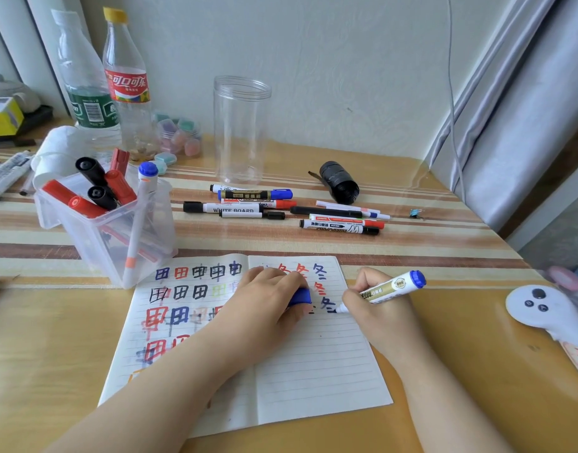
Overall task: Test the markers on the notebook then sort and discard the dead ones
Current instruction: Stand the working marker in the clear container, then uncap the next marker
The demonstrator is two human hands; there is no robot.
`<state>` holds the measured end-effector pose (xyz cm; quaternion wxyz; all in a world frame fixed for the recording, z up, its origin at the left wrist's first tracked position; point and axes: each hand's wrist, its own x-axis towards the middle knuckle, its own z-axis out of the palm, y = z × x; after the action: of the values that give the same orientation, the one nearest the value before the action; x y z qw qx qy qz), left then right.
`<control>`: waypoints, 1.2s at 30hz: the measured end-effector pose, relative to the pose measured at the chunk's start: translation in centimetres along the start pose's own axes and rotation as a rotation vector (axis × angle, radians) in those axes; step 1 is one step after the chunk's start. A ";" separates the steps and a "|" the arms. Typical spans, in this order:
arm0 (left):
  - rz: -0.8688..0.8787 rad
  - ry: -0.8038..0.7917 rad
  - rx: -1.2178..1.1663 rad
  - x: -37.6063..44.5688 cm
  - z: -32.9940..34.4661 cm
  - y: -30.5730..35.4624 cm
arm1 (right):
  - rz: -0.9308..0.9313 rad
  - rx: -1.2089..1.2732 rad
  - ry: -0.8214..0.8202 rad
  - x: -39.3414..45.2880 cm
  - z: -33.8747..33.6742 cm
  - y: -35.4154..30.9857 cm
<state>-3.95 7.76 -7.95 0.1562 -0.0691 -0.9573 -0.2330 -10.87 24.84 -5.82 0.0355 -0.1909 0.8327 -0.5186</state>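
My right hand point(375, 308) pinches the blue marker point(390, 287) between curled fingers, its white tip touching the right page of the open notebook point(313, 371) just beside a blue character. The marker's blue end tilts up toward two o'clock. My left hand point(268, 299) rests on the page at nine o'clock of the marker, fingers curled around the blue cap point(300, 297), and it covers part of the written rows. The notebook lies flat on the wooden table point(460, 387) right before me, its left page filled with red, blue and black test characters.

At ten o'clock of the notebook, touching its top left corner, stands a clear plastic bin point(111, 230) holding red and black markers upright, with one white blue-capped pen point(140, 223) leaning on its front wall. At twelve o'clock, well apart from my hands, a loose group of capped markers point(248, 204) lies on the striped cloth, with a second group point(340, 219) at one o'clock. Behind them a clear open jar point(240, 129) stands upright. A black roll point(339, 182) lies on its side near the second group. Two plastic bottles point(111, 86) stand at eleven o'clock by the wall. A white controller point(542, 308) lies at three o'clock, apart from my right hand.
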 end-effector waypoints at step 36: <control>0.011 0.162 -0.081 -5.5 -11.7 1.9 | -0.141 0.701 -0.228 -2.6 5.7 -12.1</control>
<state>4.76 3.58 0.90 0.2315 -0.0613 -0.9310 -0.2754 -3.57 16.22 1.79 0.1553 -0.2807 0.5799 -0.7489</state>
